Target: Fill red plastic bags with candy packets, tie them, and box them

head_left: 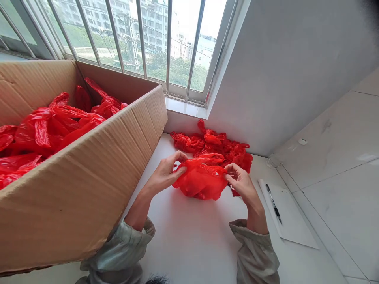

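Red plastic bag (201, 181), crumpled and puffed up, sits low over the white desk (189, 232) between both hands. The left hand (166, 173) pinches its left edge with fingertips and thumb pressed together on the film, and the right hand (241, 183) pinches the right edge the same way, so the top of the bag is drawn taut between them. Just behind it, against the grey wall (296, 59), lies a pile of red bags (216, 146) (all knotted or bunched). To the left stands a big cardboard box (89, 177) filled with more red bags (50, 126). To the right of the right hand, a pen (274, 205) rests on a white sheet of paper (291, 225).
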Motion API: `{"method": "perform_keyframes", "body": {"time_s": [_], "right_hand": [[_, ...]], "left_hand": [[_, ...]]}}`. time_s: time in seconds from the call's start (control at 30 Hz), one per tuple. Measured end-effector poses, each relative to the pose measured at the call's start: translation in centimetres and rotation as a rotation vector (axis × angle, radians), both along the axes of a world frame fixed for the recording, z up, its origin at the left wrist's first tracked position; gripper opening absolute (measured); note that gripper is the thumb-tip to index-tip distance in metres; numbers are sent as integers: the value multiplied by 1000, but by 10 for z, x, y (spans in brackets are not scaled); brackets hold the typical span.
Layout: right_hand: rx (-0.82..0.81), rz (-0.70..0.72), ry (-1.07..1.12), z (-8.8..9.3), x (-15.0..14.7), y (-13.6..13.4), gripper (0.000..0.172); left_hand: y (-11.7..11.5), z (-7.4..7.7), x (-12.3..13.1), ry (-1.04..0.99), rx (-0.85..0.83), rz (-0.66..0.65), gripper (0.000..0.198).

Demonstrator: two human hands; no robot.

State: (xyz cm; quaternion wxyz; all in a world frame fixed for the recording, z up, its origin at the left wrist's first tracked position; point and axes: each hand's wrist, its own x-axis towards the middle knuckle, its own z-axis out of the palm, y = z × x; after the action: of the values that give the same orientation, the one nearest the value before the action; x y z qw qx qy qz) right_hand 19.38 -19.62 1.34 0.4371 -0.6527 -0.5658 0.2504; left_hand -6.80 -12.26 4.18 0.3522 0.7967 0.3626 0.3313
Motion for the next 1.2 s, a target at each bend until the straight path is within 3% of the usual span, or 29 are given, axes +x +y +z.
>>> {"method": "perform_keyframes", "body": {"time_s": [0.1, 0.2, 0.27, 0.33, 0.4, 0.57, 0.73, 0.87, 1.07, 1.2], "right_hand": [[-11, 83, -49, 8, -3, -6, 32], [-31, 223, -117, 21, -18, -13, 56], [-17, 333, -142, 28, -29, -17, 46], [13, 372, -118, 30, -36, -17, 19], [54, 297, 9, 27, -36, -15, 6], [205, -16, 618, 15, -13, -9, 18], [264, -172, 862, 16, 6, -11, 29], [320, -241, 787, 28, 6, -20, 31], [213, -96, 598, 47, 6, -43, 39], [112, -26, 392, 51, 11, -60, 43]], "left_hand": [[-10, 5, 2, 124, 168, -157, 35], [-20, 9, 9, 147, 253, -126, 33], [-23, 10, 13, 133, 232, -91, 18], [-23, 11, 12, 123, 200, -89, 6], [-22, 14, 8, 123, 166, -96, 15], [-20, 24, -2, 124, 54, -152, 37], [-21, 24, -9, 351, 92, -290, 48], [-26, 19, -16, 408, 69, -276, 47], [-32, 28, -16, 241, 70, -260, 52], [-32, 28, -14, 225, 77, -165, 51]]}}
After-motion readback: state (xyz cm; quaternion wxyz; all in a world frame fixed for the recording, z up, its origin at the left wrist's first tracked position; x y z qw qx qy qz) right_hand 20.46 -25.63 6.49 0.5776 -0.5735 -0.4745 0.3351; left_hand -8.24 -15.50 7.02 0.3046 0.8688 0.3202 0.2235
